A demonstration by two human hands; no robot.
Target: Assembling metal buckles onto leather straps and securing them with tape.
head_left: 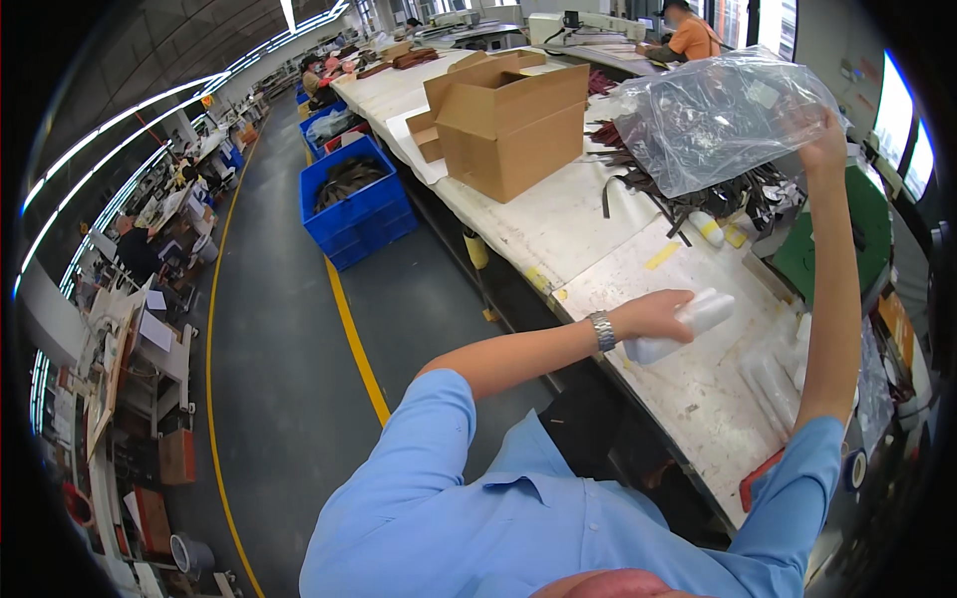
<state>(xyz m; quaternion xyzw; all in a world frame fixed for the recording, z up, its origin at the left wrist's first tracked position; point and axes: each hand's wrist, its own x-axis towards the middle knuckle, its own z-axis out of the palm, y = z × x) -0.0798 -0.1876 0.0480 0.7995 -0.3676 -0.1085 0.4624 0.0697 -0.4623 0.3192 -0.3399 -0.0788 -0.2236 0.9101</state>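
Note:
My left hand (653, 315), with a metal watch on its wrist, is closed around a white, soft-looking bundle (710, 309) low over the table. What the bundle is made of is hard to tell; it could be folded foam or plastic wrap. Raised at the right, my right hand (823, 145) grips the edge of a large clear plastic bag (713, 125). The bag hangs spread out above a heap of dark strips (753, 199), and its film partly covers the fingers. More white wrapped pieces (773, 374) lie on the table beside my right forearm.
An open cardboard box (513, 130) stands on the long white table (588, 284). Blue crates (359, 214) sit on the floor along its left side. Dark green equipment (847, 234) is at the right. A person in orange (693, 38) works at the far end.

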